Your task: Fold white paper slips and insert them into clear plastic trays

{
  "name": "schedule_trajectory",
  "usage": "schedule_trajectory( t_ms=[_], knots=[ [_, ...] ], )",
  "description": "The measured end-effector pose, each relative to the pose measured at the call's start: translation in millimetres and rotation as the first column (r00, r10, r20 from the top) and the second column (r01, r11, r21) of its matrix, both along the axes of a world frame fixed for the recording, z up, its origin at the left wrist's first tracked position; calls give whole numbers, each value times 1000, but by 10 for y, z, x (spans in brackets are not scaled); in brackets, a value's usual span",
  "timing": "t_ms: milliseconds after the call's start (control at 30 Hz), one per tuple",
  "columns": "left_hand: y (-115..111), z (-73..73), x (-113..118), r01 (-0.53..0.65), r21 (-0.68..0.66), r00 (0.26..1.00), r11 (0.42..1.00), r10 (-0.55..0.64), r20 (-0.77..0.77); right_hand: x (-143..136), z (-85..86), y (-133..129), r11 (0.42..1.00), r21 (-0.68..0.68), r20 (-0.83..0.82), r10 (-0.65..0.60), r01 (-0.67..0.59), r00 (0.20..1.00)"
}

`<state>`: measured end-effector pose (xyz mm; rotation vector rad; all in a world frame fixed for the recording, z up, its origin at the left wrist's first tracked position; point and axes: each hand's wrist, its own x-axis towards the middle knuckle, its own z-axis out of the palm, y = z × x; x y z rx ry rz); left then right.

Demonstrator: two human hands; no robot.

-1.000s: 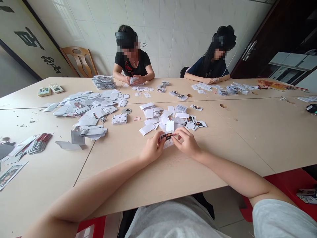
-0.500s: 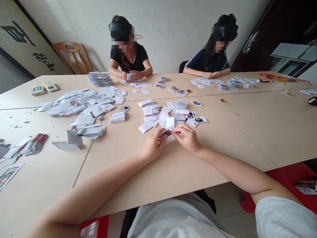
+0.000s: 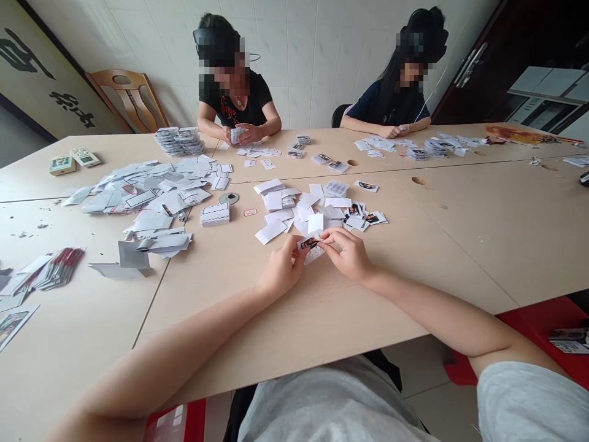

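A small dark picture card (image 3: 308, 244) is pinched between the thumb and fingers of my left hand (image 3: 280, 269). My right hand (image 3: 348, 255) is closed, its fingertips pinching the card's right end. Below the card shows a pale, partly see-through piece (image 3: 315, 254) with thin dark lines; it may be a plastic sleeve, but my fingers cover part of it. Just beyond my fingertips lies a loose heap of white cards (image 3: 304, 205). Several dark picture cards (image 3: 356, 212) lie face up at the heap's right side.
A neat stack of white cards (image 3: 215, 214) stands left of the heap, near a round metal grommet (image 3: 229, 198). Farther left spreads a large pile of white envelopes (image 3: 151, 190). Two people (image 3: 237, 104) sit across the table (image 3: 442, 258), handling cards. Remotes (image 3: 85, 157) lie far left.
The card between my hands has tilted slightly. My hands stay almost in place. The whole view has shifted a little, and the person at far left holds their cards somewhat more upright.
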<state>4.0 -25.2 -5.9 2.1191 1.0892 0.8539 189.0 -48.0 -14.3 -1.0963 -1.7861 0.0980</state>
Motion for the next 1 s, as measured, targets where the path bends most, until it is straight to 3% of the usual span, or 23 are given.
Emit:
schedule_trajectory(
  t_ms=[433, 733, 1000],
  knots=[
    [24, 48, 0, 29, 7, 996, 1000, -29, 80, 29, 64, -18, 997, -42, -3, 64, -64, 998],
    [100, 26, 14, 85, -116, 976, 990, -59, 210, 19, 120, -25, 991, -110, -22, 78, -80, 997],
    [56, 42, 8, 76, -33, 989, 997, -71, 131, 50, 163, -47, 982, -153, -28, 107, -110, 994]
  ],
)
